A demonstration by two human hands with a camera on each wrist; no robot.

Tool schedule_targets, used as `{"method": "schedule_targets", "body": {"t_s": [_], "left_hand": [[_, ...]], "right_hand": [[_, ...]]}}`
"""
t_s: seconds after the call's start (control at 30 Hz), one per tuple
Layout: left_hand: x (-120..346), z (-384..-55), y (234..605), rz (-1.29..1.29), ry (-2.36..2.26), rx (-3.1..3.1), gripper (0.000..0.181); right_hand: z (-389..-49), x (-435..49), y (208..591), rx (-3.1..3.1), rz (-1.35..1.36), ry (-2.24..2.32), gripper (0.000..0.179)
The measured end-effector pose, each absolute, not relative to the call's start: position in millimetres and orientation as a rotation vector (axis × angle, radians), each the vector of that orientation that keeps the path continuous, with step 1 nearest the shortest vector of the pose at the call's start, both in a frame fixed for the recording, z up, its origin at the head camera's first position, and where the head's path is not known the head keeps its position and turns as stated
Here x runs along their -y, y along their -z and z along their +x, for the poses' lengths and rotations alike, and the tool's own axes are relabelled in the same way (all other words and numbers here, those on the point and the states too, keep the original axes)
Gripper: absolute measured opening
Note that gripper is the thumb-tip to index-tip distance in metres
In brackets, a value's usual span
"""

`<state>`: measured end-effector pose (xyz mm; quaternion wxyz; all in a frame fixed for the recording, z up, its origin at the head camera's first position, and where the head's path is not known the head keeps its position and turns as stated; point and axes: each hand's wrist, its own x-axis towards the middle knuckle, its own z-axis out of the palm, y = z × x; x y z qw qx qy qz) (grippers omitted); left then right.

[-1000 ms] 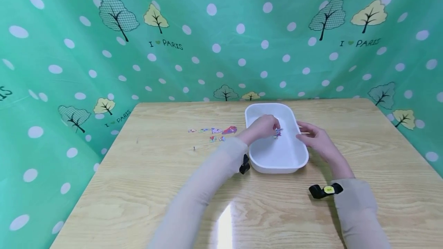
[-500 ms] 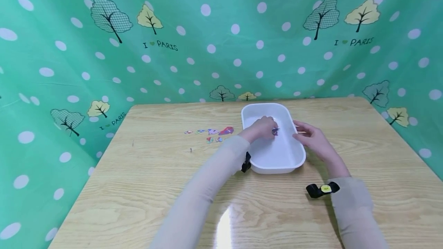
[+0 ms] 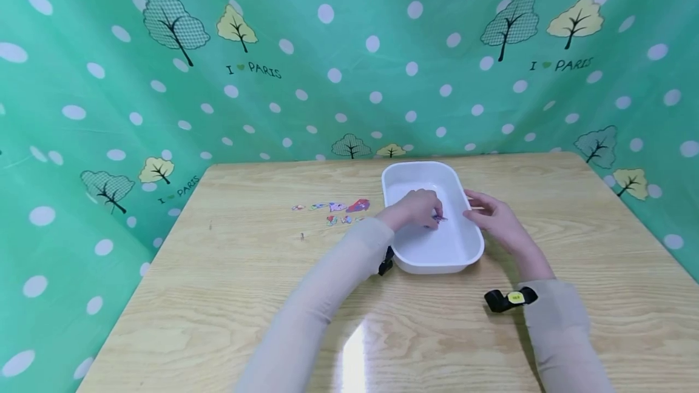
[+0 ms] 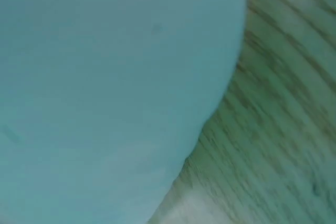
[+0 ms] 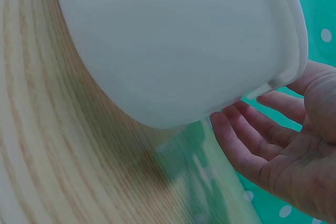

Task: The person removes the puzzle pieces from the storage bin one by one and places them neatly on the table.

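A white plastic basin stands on the table. My left hand reaches over its left side, fingers curled down near the floor of the basin. At those fingertips a small colourful flat piece shows, mostly hidden by the fingers. My right hand holds the basin's right side, thumb at the rim and fingers along the outer wall. In the right wrist view the fingertips touch the wall under the rim. Only the basin's outer wall and some tabletop appear in the left wrist view.
Left of the basin, several small colourful cut-outs lie on the wooden table, among them a red-purple one and a lilac one. A tiny dark bit lies nearer. A green dotted cloth hangs behind.
Inside the basin my left hand has drawn slightly nearer, and the colourful bits, more exposed a second ago, are now mostly covered by its fingers. My right hand keeps its hold.
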<state>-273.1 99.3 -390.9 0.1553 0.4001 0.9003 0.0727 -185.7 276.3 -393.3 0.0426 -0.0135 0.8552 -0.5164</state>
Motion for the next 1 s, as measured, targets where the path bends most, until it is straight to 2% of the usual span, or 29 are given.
{"method": "schedule_targets", "body": {"t_s": [0.2, 1.0], "left_hand": [[-100.4, -268.9, 391.2, 1.155, -0.199, -2.567, 0.018], [-88.7, -266.2, 376.6, 1.142, -0.539, -2.505, 0.01]], "right_hand": [[-186.1, -276.8, 393.0, -2.612, -0.051, 1.591, 0.058], [-185.7, -277.5, 393.3, -2.604, -0.028, 1.559, 0.06]]}}
